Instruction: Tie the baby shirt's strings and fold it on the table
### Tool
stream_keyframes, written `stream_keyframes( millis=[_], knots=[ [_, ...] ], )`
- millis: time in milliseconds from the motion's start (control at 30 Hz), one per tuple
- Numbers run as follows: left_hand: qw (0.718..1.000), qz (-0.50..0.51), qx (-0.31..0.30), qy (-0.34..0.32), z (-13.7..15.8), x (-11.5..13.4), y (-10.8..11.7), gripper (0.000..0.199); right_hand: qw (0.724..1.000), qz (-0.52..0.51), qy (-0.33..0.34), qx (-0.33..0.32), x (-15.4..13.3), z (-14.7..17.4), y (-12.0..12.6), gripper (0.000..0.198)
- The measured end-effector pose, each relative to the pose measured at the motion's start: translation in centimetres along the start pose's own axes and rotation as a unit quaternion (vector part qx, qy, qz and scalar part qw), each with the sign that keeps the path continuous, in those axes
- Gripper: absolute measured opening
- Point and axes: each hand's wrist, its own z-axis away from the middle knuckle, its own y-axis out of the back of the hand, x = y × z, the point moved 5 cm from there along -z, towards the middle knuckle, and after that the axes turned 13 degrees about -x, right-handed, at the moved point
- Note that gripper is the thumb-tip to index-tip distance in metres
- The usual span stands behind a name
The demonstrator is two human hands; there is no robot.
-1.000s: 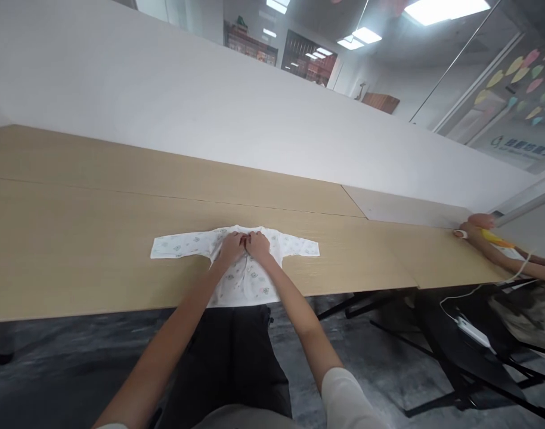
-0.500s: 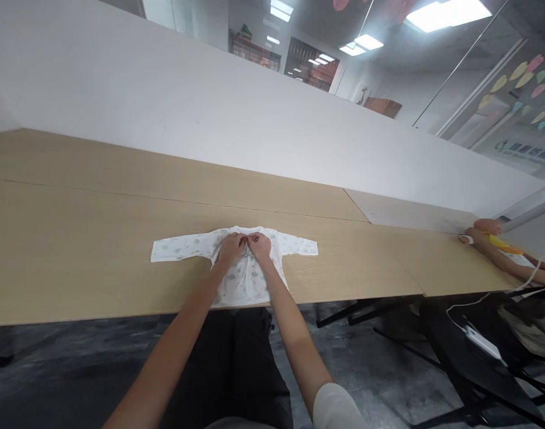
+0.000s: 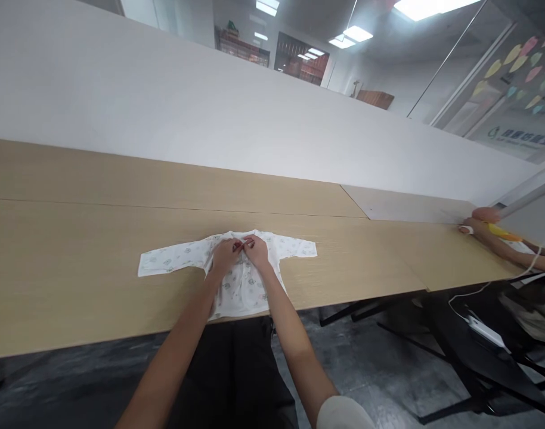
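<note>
A small white baby shirt (image 3: pixel 243 292) with a scattered print lies spread on the wooden table, its sleeves stretched out to both sides. Near the neckline, my left hand (image 3: pixel 226 255) pinches the front edge of the shirt. My right hand (image 3: pixel 256 251) grips the same front opening just beside it, so the fingertips of both hands nearly meet. Between the fingers the cloth is slightly raised. Any button or snap there is too small to make out.
The wooden table (image 3: pixel 98 238) runs along a white partition wall (image 3: pixel 187 107) with glass above. At the far right, another person's arm (image 3: pixel 491 241) rests on the table near a yellow item. A black chair (image 3: pixel 460 333) holds a white power strip (image 3: pixel 486 331).
The camera view has turned slightly. Both hands stay at the neckline, with the fingers shifted a little on the cloth; the left sleeve appears angled lower.
</note>
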Motion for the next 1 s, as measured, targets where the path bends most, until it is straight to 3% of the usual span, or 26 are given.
stream_keyframes(
  millis=[500,800,1000],
  knots=[
    [0.999,0.028,-0.012,0.007,-0.1,-0.7,-0.3,0.023,1.000,0.014,0.015,0.001,0.0,0.1,0.0,0.016],
    [0.993,0.105,0.004,-0.057,-0.2,-1.3,-0.6,0.032,0.991,-0.117,0.008,0.069,0.2,0.5,0.2,0.019],
    [0.988,0.130,0.002,-0.084,-0.4,-1.8,-1.1,0.034,0.981,-0.178,0.014,0.072,0.2,0.6,0.3,0.019]
  ],
)
